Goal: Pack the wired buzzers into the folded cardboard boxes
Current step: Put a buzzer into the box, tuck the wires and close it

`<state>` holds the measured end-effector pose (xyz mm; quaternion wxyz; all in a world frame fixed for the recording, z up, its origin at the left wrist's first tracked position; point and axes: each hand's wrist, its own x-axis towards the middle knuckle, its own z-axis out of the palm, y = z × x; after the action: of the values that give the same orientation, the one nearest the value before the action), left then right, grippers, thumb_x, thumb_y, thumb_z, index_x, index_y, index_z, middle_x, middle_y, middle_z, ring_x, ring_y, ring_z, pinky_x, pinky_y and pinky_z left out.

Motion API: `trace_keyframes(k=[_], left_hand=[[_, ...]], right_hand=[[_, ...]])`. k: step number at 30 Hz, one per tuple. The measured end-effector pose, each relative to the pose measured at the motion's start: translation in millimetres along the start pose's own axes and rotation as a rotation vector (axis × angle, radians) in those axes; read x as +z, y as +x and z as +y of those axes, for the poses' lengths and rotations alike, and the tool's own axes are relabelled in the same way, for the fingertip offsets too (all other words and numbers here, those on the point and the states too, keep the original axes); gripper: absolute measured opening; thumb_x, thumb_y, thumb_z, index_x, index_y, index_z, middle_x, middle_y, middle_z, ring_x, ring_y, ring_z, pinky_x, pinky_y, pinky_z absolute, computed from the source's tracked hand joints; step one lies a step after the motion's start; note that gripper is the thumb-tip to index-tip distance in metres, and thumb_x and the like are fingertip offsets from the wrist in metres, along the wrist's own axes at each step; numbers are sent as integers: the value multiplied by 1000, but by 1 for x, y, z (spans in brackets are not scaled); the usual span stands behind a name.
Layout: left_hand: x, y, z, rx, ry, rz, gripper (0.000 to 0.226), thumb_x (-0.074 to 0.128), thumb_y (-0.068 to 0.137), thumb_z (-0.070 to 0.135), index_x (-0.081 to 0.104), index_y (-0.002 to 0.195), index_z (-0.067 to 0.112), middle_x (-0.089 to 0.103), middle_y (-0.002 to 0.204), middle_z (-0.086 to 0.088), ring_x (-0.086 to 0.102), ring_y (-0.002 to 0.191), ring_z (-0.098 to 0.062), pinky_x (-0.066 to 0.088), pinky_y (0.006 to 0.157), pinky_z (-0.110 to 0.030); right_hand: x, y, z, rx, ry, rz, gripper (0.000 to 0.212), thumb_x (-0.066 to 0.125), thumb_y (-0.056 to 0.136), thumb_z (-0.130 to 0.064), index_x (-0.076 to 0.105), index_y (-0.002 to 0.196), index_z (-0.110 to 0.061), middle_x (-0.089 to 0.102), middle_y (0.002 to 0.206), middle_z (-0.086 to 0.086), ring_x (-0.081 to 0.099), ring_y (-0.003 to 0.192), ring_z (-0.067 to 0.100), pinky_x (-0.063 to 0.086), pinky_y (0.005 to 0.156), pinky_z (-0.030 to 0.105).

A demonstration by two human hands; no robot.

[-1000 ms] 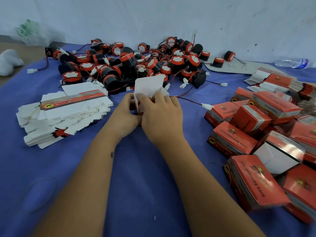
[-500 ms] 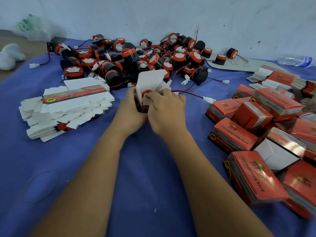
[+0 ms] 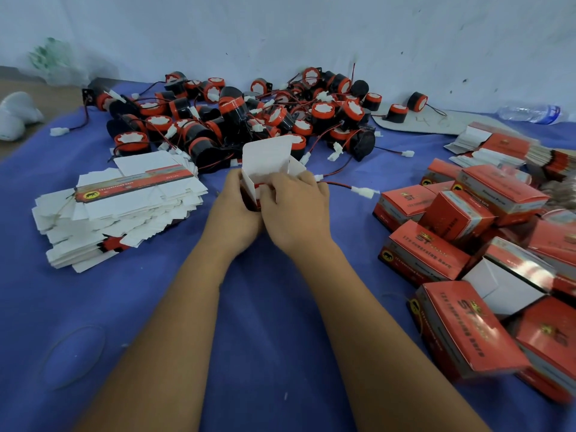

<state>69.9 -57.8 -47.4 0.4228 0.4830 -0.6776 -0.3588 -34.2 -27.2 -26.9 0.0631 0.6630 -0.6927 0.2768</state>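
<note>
Open white-and-red cardboard box (image 3: 265,165) gripped by both hands.
It is clasped by the left hand (image 3: 232,213); the right hand's (image 3: 296,213) fingers are curled over its rim.

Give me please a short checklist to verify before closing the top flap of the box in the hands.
1. Box held by left hand and right hand: ok.
2. Top flap open, standing upright: ok.
3. Buzzer fully seated inside: cannot tell, hands hide it.
4. Red-black wire with white connector tucked in: not ok, it trails out on the blue cloth.
5. Bottom flaps closed: cannot tell.
</note>
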Motion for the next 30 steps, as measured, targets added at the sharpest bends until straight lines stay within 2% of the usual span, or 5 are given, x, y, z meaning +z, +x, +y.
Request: trace_keyframes(k=[5,8,13,24,30], left_hand=[[1,-3,4,-17,-57,76,41,74,79,14,50,110,22,64,97,9,64,98,-21,52,73,-27],[1,-7,7,-43,-64,141,58,86,67,40,52,107,15,65,101,3,63,98,-23,55,82,-45],[0,-8,10,-37,-39,201,71,82,57,55,52,108,15,65,104,1,62,98,-23,53,85,-45],[-6,-2,0,0,-94,33,56,85,74,23,47,112,37,57,103,27,54,87,21,41,64,2],[-7,-1,-2,-8,-119,10,53,82,78,22,49,118,34,60,105,24,56,90,13,44,64,0]], right_hand=[[-2,-15,-4,67,318,275,22,52,93,-16,66,80,-5,56,95,5,47,87,21,38,75,37],[-7,-13,-9,486,955,389,21,50,90,-9,48,69,-13,46,62,-10,39,55,6,33,53,30],[-10,-3,5,1020,1357,457,22,61,93,-24,44,105,-16,42,69,1,36,44,7,32,40,20],[-19,6,38,1017,1479,495,11,55,99,-23,51,97,-12,48,54,-2,40,47,13,36,43,22],[-31,3,21,341,1371,256,12,63,94,-9,68,86,-17,65,68,-2,57,61,9,49,59,20]])
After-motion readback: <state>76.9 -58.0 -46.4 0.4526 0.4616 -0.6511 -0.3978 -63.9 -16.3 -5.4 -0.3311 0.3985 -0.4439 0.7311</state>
